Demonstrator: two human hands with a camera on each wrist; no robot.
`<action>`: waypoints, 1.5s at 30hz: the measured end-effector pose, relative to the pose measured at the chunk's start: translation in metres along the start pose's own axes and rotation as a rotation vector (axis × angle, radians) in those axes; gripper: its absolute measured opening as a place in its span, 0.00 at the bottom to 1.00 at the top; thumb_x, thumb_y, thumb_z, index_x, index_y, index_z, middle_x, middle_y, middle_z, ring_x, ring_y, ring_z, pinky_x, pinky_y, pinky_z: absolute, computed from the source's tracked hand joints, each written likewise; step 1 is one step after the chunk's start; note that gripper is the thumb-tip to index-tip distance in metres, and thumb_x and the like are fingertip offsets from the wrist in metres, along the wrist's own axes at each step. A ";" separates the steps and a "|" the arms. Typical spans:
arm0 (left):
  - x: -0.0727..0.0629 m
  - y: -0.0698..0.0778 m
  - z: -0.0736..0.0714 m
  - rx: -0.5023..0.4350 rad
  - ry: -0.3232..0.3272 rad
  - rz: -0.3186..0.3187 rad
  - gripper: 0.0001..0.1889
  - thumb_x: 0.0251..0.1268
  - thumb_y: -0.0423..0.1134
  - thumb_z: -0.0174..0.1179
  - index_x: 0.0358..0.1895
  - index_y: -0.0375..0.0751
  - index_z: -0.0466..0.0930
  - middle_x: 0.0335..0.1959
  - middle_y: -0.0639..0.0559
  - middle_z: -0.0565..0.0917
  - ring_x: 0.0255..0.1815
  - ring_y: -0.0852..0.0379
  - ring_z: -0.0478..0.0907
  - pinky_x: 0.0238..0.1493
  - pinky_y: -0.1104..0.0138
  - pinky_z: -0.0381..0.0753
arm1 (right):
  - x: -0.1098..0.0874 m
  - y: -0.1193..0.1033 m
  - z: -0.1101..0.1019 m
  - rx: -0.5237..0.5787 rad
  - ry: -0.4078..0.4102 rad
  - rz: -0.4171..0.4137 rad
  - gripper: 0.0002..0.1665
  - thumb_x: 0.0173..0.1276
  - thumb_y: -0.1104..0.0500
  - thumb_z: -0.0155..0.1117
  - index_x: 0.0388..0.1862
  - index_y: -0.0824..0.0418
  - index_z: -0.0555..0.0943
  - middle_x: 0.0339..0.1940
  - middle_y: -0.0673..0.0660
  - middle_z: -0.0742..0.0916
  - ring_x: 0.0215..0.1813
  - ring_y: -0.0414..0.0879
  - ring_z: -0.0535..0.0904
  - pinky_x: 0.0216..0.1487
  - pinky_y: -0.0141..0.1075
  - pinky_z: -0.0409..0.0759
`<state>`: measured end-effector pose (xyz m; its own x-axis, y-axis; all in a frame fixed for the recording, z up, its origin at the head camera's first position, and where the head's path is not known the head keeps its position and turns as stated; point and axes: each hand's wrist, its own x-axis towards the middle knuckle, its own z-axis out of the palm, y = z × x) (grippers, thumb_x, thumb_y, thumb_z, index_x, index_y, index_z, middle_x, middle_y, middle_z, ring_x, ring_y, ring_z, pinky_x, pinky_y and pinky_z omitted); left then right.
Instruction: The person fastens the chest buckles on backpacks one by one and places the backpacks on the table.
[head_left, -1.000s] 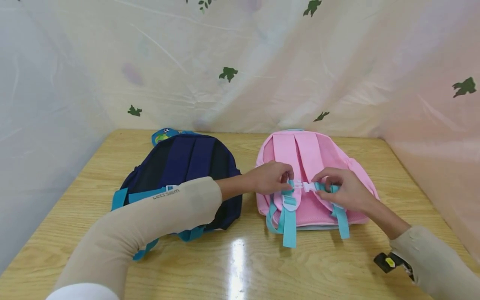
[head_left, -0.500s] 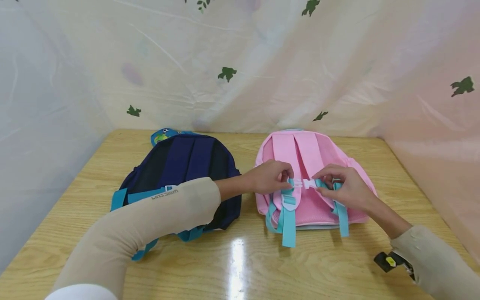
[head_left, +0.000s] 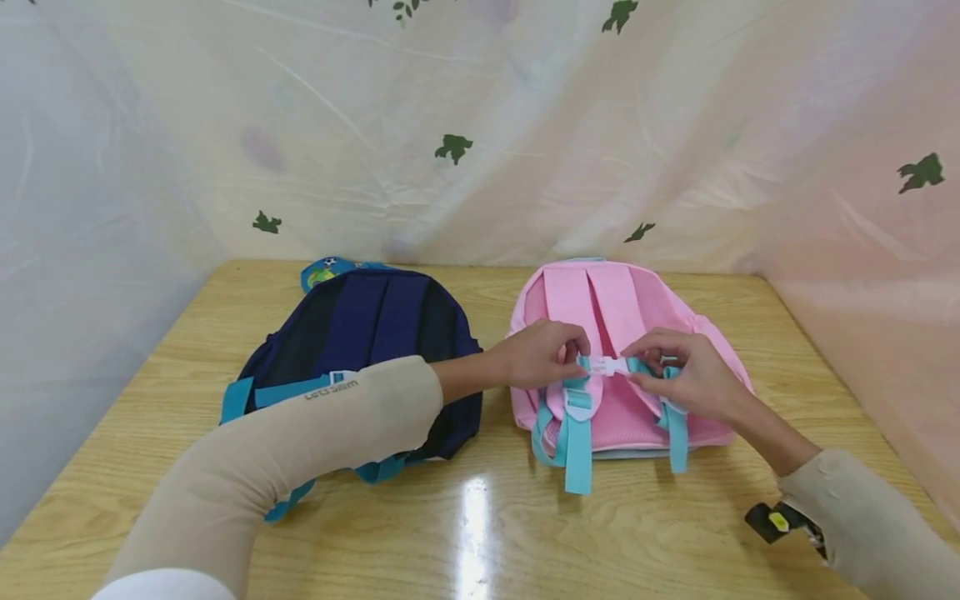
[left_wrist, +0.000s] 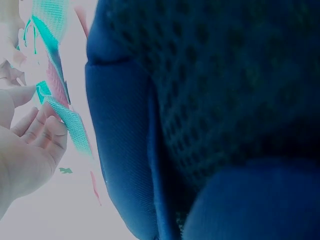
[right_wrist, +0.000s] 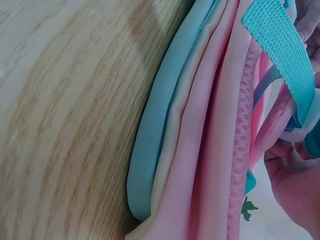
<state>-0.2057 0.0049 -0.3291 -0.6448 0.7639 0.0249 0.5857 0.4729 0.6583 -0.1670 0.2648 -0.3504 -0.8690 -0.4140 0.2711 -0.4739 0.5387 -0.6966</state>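
Note:
A pink backpack (head_left: 660, 304) lies on the table with its shoulder straps up. Across its back the prongs and socket of a white plastic side-release buckle (head_left: 609, 366) meet between both hands. My left hand (head_left: 542, 353) pinches the teal webbing at the pronged half; in the left wrist view that webbing (left_wrist: 75, 131) runs past the fingers. My right hand (head_left: 693, 373) pinches the socket half by its teal strap. In the right wrist view the right hand (right_wrist: 300, 195) is partly behind a white strap adjuster and a hanging teal strap (right_wrist: 280, 45).
A dark blue backpack (head_left: 360, 325) with teal straps lies at the left, under my left forearm, and fills much of the left wrist view. Both bags rest on a wooden table (head_left: 390, 542). A leaf-patterned cloth (head_left: 525, 183) hangs behind.
The two buckle halves were slightly apart half a second ago and now meet. My right hand has shifted a little left with the socket half; the left has hardly moved.

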 end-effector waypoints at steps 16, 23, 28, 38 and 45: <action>0.004 -0.001 0.002 -0.055 0.020 0.015 0.12 0.72 0.33 0.66 0.54 0.32 0.80 0.35 0.48 0.79 0.32 0.58 0.73 0.37 0.77 0.72 | 0.001 0.003 -0.002 0.092 -0.042 -0.011 0.17 0.61 0.75 0.73 0.48 0.65 0.86 0.30 0.52 0.80 0.34 0.43 0.74 0.36 0.28 0.76; 0.008 -0.009 0.006 -0.051 0.029 0.037 0.12 0.72 0.34 0.67 0.54 0.33 0.82 0.36 0.49 0.81 0.32 0.59 0.73 0.39 0.77 0.72 | 0.001 0.003 -0.002 0.104 -0.053 -0.024 0.16 0.62 0.75 0.73 0.49 0.66 0.87 0.29 0.51 0.80 0.34 0.42 0.74 0.36 0.28 0.76; 0.005 -0.001 0.003 -0.054 0.035 0.039 0.12 0.72 0.32 0.66 0.54 0.30 0.82 0.38 0.46 0.81 0.32 0.59 0.72 0.39 0.77 0.71 | 0.002 0.003 -0.002 0.092 -0.060 -0.022 0.16 0.63 0.74 0.73 0.50 0.67 0.87 0.29 0.50 0.80 0.35 0.41 0.75 0.38 0.27 0.77; 0.005 0.001 0.003 -0.079 0.066 0.023 0.11 0.71 0.31 0.66 0.52 0.30 0.83 0.38 0.45 0.82 0.32 0.58 0.73 0.38 0.77 0.72 | 0.001 0.002 -0.002 0.070 -0.032 -0.005 0.15 0.63 0.73 0.73 0.49 0.66 0.87 0.32 0.51 0.85 0.36 0.40 0.78 0.39 0.27 0.79; 0.006 0.001 0.005 -0.103 0.101 0.011 0.10 0.70 0.31 0.68 0.49 0.30 0.83 0.36 0.46 0.82 0.34 0.59 0.75 0.38 0.78 0.73 | 0.000 -0.001 -0.002 0.057 -0.006 0.044 0.13 0.64 0.71 0.75 0.48 0.65 0.88 0.34 0.51 0.87 0.37 0.40 0.80 0.43 0.26 0.81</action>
<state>-0.2067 0.0117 -0.3323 -0.6876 0.7185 0.1048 0.5429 0.4130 0.7312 -0.1670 0.2655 -0.3484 -0.8881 -0.3948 0.2355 -0.4259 0.5139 -0.7446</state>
